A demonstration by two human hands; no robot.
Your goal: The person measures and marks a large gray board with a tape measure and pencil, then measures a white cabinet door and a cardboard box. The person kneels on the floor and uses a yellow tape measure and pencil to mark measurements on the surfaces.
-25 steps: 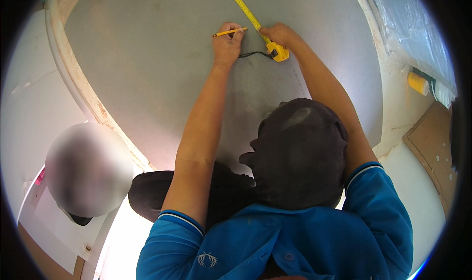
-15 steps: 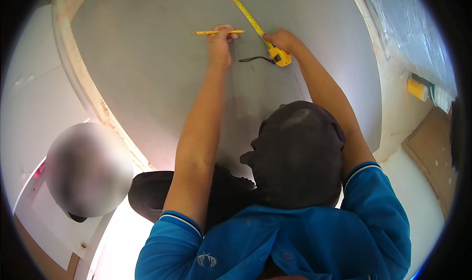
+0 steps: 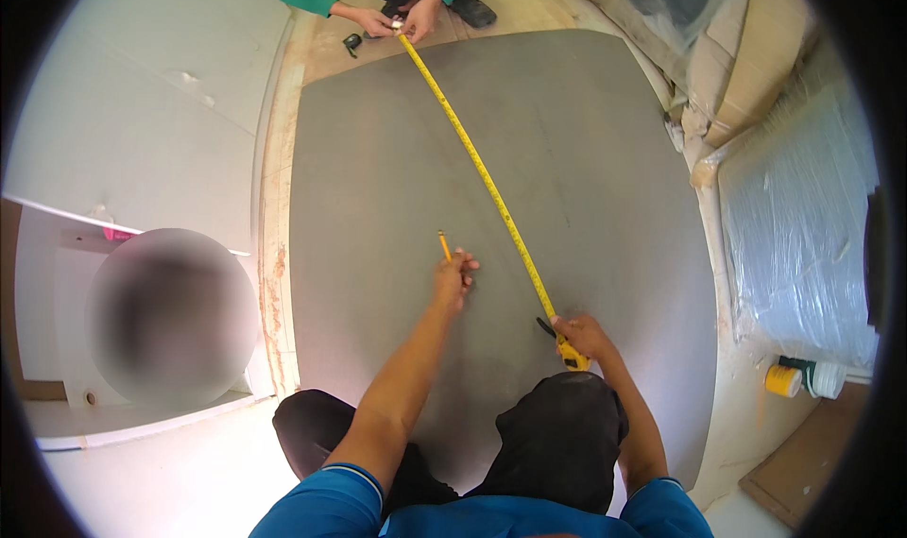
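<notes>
A yellow pencil (image 3: 445, 246) is held in my left hand (image 3: 454, 279), which hovers over or rests on a large grey board (image 3: 378, 179). I cannot tell if it touches. My right hand (image 3: 584, 335) grips the yellow case of a tape measure (image 3: 573, 357) near my knee, its dark wrist strap beside the fingers. The yellow blade (image 3: 477, 160) runs out from there across the board to its far edge. At that end a co-worker's hands (image 3: 416, 20), in green sleeves, hold the tip of the blade.
A small dark object (image 3: 352, 42) lies by the board's far left corner. White panels (image 3: 170, 94) stand at the left. Along the right are a plastic-wrapped stack (image 3: 803, 226), a yellow container (image 3: 782, 380) and brown board (image 3: 803, 462). A blurred round patch covers the lower left.
The view has tipped forward, bringing in the co-worker and the board's far edge. The pencil has turned from level to upright in my left hand. My right hand keeps the tape measure.
</notes>
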